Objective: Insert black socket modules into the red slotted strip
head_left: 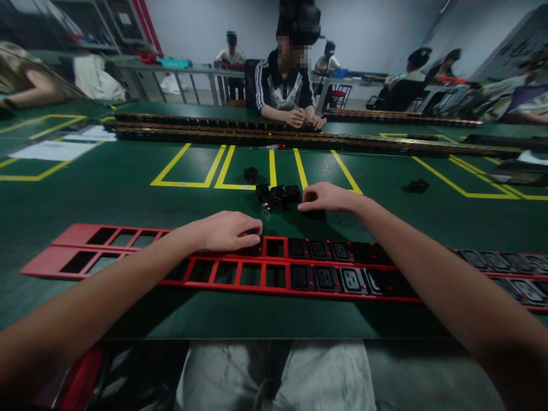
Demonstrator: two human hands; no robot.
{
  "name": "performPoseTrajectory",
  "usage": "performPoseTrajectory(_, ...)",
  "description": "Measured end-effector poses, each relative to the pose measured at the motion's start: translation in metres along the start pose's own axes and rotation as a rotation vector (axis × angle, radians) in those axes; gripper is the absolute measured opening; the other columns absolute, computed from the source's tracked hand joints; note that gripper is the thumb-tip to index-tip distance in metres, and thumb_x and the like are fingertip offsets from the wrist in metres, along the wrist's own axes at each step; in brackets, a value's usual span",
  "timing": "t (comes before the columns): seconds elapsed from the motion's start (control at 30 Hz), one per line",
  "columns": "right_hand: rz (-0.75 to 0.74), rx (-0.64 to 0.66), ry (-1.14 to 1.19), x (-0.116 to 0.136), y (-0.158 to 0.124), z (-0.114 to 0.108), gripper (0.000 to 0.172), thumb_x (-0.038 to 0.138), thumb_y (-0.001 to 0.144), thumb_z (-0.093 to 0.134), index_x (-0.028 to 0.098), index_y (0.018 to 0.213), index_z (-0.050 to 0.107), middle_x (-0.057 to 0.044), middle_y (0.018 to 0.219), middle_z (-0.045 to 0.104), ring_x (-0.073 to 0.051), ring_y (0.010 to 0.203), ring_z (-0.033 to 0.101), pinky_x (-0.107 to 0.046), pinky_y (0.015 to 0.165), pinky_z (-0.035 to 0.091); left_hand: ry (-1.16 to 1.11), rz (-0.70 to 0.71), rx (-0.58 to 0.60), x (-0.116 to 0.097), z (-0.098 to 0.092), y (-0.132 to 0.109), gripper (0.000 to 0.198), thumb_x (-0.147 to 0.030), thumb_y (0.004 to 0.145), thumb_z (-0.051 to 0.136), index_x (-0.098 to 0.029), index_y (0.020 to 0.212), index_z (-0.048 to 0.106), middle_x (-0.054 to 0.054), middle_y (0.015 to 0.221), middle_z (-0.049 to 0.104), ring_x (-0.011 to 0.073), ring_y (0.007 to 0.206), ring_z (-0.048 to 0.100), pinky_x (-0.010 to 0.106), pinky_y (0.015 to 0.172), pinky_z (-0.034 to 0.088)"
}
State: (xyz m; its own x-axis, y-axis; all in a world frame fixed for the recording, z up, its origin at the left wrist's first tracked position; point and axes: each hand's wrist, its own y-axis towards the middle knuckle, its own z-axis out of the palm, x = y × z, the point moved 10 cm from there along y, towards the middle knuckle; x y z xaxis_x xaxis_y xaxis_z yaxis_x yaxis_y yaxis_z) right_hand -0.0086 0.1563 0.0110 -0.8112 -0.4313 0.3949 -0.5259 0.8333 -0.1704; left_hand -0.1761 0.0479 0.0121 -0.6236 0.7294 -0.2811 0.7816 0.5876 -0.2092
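Though my left hand (231, 231) grips a black, blocky plastic socket (257, 249) at the long red slotted frame (81, 234), mid-picture, tilting could jam it; whether my curled right hand (329, 197) holds anything, I can't tell.

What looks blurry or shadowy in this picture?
Head view: dim overall, with dark shadows on the green table near the red frames; head view again: outer edges look stretched and smeared, and the person opposite is partly pixelated.
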Motion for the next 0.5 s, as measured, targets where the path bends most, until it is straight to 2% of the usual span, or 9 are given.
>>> performPoseTrajectory(0.07,-0.021,0.042,0.115,0.005,-0.003,0.003,0.033,0.046,0.074,0.069,0.015,0.086,0.069,-0.007,0.083,0.067,-0.017,0.067,0.058,-0.031,0.059,0.041,-0.016,0.006,0.009,0.001,0.0,0.0,0.031,-0.043,0.098,0.038,-0.021,0.095,0.059,0.003,0.092,0.066,0.019,0.08,0.06,0.028,0.068,0.039)
performPoseTrajectory(0.13,-0.026,0.089,0.331,0.01,-0.005,0.008,0.027,0.039,0.074,0.066,0.016,0.089,0.069,-0.005,0.08,0.066,-0.014,0.059,0.053,-0.029,0.052,0.04,-0.029,0.006,0.01,0.003,0.0,0.0,0.031,-0.044,0.098,0.038,-0.021,0.096,0.059,0.003,0.093,0.066,0.019,0.08,0.059,0.028,0.068,0.039)
performPoseTrajectory(0.2,-0.043,0.129,0.591,0.017,-0.008,0.012,0.027,0.032,0.074,0.059,0.017,0.094,0.069,-0.003,0.077,0.064,-0.012,0.053,0.048,-0.026,0.045,0.039,-0.035,0.001,0.006,0.005,-0.001,0.0,0.032,-0.045,0.099,0.038,-0.021,0.097,0.059,0.004,0.094,0.066,0.0192,0.081,0.059,0.029,0.068,0.038)
performPoseTrajectory(0.27,-0.096,0.173,0.789,0.027,-0.01,0.015,0.032,0.026,0.071,0.056,0.017,0.097,0.071,-0.004,0.08,0.066,-0.012,0.054,0.049,-0.025,0.044,0.041,-0.035,0.002,0.003,0.006,-0.001,0.0,0.033,-0.045,0.099,0.037,-0.021,0.097,0.059,0.004,0.095,0.066,0.0194,0.082,0.06,0.029,0.069,0.039)
performPoseTrajectory(0.37,-0.176,0.31,0.937,0.042,-0.015,0.024,0.036,0.02,0.067,0.054,0.015,0.098,0.073,-0.008,0.095,0.069,-0.016,0.067,0.058,-0.025,0.049,0.049,-0.033,0.007,-0.007,0.006,-0.002,-0.001,0.033,-0.045,0.099,0.038,-0.02,0.098,0.06,0.004,0.095,0.066,0.0192,0.082,0.06,0.028,0.069,0.039)
performPoseTrajectory(0.5,-0.236,0.455,1.096,0.052,-0.022,0.031,0.032,0.016,0.068,0.057,0.013,0.096,0.071,-0.011,0.105,0.069,-0.02,0.083,0.065,-0.031,0.064,0.057,-0.036,0.013,-0.017,0.005,-0.003,-0.001,0.031,-0.044,0.099,0.039,-0.021,0.098,0.06,0.003,0.095,0.066,0.0185,0.082,0.06,0.028,0.069,0.039)
